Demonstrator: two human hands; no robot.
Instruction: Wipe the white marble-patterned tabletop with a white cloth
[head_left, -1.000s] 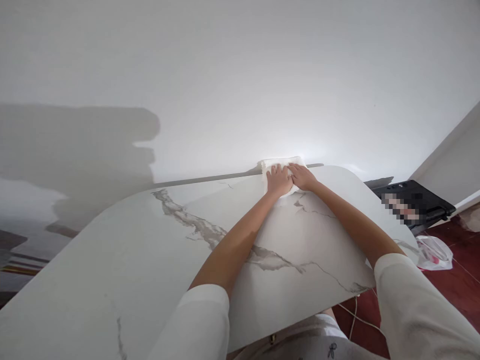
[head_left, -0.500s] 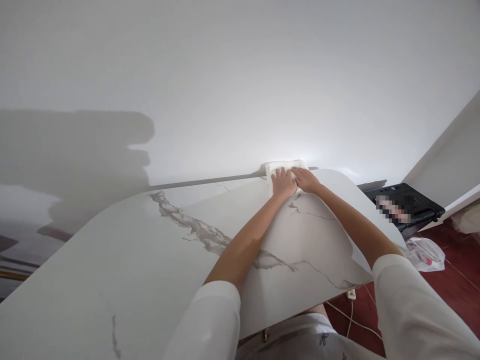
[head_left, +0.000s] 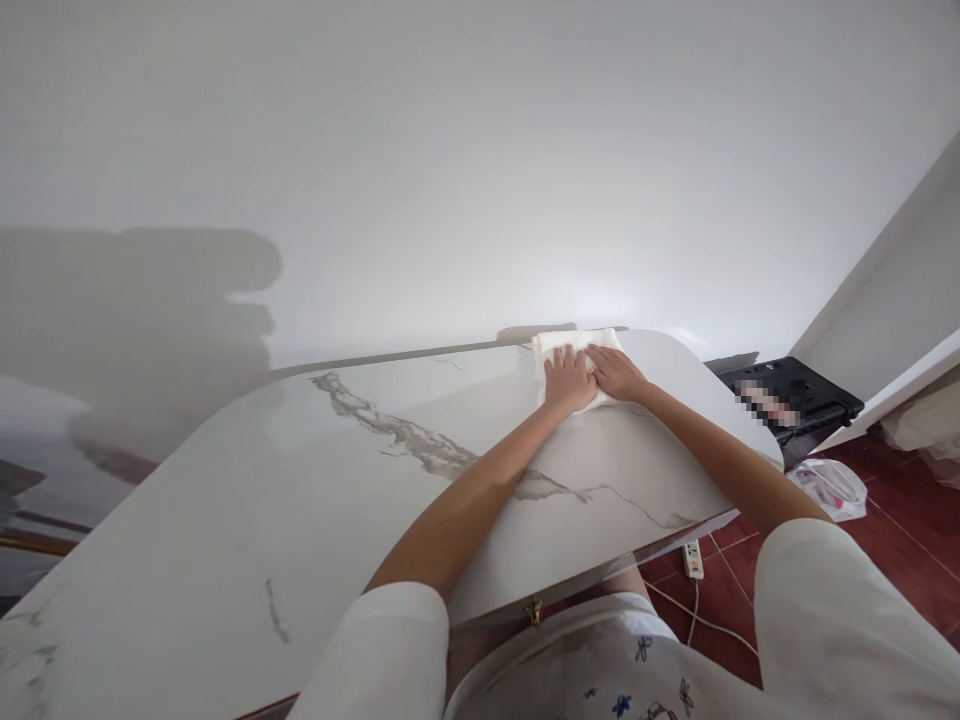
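Observation:
A white cloth [head_left: 552,342] lies on the white marble-patterned tabletop [head_left: 247,480], near its far edge by the wall. My left hand [head_left: 570,380] presses flat on the cloth with its fingers spread. Beside it, my right hand [head_left: 616,374] also lies flat on the cloth, its fingers stretched toward the left hand. The two hands touch or nearly touch at the fingers. Both palms hide the near part of the cloth.
A pale wall [head_left: 450,180] rises behind the table. Right of the table stand a black case-like object [head_left: 821,385] and a clear plastic bag [head_left: 836,490] on the red tiled floor [head_left: 907,510]. A power strip [head_left: 693,560] with a cord lies below the near edge.
Both hands and the cloth have slid a little toward me, away from the table's far edge. The camera's view has shifted slightly, showing more of my clothing and the power strip.

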